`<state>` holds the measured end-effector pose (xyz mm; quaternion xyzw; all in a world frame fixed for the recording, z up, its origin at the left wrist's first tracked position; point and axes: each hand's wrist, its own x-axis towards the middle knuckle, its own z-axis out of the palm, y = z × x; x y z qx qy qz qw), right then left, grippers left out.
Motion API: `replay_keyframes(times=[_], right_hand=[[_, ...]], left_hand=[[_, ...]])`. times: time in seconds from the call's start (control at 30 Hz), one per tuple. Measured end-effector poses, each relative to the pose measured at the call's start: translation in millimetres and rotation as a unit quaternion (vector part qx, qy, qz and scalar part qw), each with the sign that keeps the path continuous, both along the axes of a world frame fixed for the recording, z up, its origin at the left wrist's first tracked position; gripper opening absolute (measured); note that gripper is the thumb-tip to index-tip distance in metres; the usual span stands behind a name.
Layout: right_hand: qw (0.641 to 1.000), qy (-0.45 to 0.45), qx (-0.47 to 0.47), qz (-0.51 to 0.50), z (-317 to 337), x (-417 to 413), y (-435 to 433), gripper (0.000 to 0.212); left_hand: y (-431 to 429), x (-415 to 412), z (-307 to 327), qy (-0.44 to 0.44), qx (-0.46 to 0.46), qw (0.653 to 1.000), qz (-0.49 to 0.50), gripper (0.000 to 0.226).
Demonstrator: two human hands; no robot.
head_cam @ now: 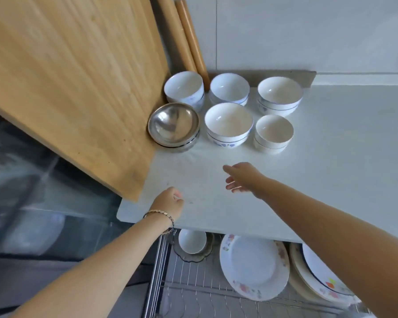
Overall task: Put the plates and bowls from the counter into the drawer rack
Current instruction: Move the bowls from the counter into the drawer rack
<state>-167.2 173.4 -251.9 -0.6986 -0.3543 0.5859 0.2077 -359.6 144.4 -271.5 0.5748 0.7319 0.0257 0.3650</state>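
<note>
Okay, hidden bits first: your right arm covers part of the plates in the rack, and the counter edge cuts off the rack's back. The area left of your left hand is blurred, unreadable. The bowls sit on the counter beyond both hands: five white stacks, some with blue trim, plus a steel bowl stack beyond the left hand. The rack is below your forearms, holding flowered plates and a small bowl. Left hand: fingers loosely curled, holding nothing. Right hand: fingers extended, holding nothing, over the counter. A wooden board and two rolling pins lean beyond the left hand, white tiled wall behind.
</note>
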Motion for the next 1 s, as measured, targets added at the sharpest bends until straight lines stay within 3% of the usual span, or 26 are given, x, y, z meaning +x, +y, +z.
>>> replay_keyframes(times=[0.07,0.17,0.37,0.5,0.63,0.8,1.0], right_hand=[[0.99,0.062,-0.008,-0.123,0,-14,38,0.045],[0.949,0.146,0.004,-0.28,-10,-15,83,0.053],[0.916,0.148,0.038,-0.372,-36,-14,108,0.045],[0.92,0.138,0.051,-0.364,-31,-16,96,0.046],[0.949,0.11,0.019,-0.296,-22,-7,52,0.043],[0.981,0.065,-0.046,-0.178,-26,19,-23,0.036],[0.992,0.037,-0.079,-0.089,-26,64,-114,0.032]], left_hand=[[18,-16,-4,-0.01,-0.005,1.0,0.0,0.03],[37,-29,-14,-0.033,-0.006,0.999,0.0,0.03],[44,-34,-37,-0.103,-0.011,0.995,-0.006,0.025],[43,-25,-41,-0.121,-0.023,0.992,-0.025,0.024],[44,-6,-34,-0.185,-0.039,0.982,-0.009,0.017],[39,26,-7,-0.355,-0.145,0.916,0.118,0.022],[-12,57,4,-0.283,-0.231,0.93,0.036,0.018]])
